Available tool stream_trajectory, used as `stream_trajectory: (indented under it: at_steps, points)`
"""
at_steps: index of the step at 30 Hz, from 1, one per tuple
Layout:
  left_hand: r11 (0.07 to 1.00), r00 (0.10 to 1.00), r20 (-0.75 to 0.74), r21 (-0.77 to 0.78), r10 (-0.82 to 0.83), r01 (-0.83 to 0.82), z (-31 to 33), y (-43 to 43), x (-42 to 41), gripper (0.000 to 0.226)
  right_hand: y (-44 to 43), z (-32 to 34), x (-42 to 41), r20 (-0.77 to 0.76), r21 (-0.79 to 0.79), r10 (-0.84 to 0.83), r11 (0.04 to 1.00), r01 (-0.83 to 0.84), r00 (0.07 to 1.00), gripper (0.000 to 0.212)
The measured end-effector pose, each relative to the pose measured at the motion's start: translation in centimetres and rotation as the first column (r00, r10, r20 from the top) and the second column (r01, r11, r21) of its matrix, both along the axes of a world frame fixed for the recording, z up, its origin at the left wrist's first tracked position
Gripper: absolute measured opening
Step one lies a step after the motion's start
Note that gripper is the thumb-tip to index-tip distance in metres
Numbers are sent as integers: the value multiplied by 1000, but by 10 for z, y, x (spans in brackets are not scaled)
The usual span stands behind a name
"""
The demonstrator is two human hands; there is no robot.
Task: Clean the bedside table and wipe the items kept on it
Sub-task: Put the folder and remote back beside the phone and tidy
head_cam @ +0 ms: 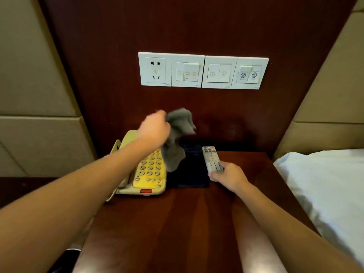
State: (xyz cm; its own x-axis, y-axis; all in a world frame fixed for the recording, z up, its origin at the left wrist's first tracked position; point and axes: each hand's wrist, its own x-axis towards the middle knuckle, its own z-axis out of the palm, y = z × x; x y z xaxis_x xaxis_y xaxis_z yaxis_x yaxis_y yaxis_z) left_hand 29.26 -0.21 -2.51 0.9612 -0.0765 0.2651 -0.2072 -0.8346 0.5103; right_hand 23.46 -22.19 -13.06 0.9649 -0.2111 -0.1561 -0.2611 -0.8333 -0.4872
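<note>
Glossy dark wood bedside table [177, 223], soft grey cloth [178, 134], yellowed plastic telephone [149, 174], plastic remote [211, 159]

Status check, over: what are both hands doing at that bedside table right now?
Left hand holds grey cloth raised over telephone. Right hand grips remote beside dark folder. Nothing blocking bedside table.

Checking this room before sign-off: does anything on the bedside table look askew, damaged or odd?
Nothing looks spilled or broken. The phone, a dark folder and the remote sit roughly squared in a row on the table. The left hand holds a grey cloth; the right hand grips the remote.
</note>
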Motion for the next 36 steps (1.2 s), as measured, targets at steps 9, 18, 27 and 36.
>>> stream_trajectory:
  at_steps: [9,18,27,36]
  points:
    - [961,988,-61,-231,144,-155,6,29,-2,31,6,-4,-10,-7,-136,-11,991,10,1000,69]
    - [937,991,-89,-345,-96,60,16,-90,-80,36,-6,72,-47,116,709,-289,694,125,950,62]
    - [782,763,-612,-573,-210,-244,-60,-149,-170,42,-79,65,-139,176,188,-210,966,177,962,48]
    - [689,842,-312,484,-439,539,-97,-141,-200,56,-58,-13,-197,-54,-334,112,934,-124,992,60]
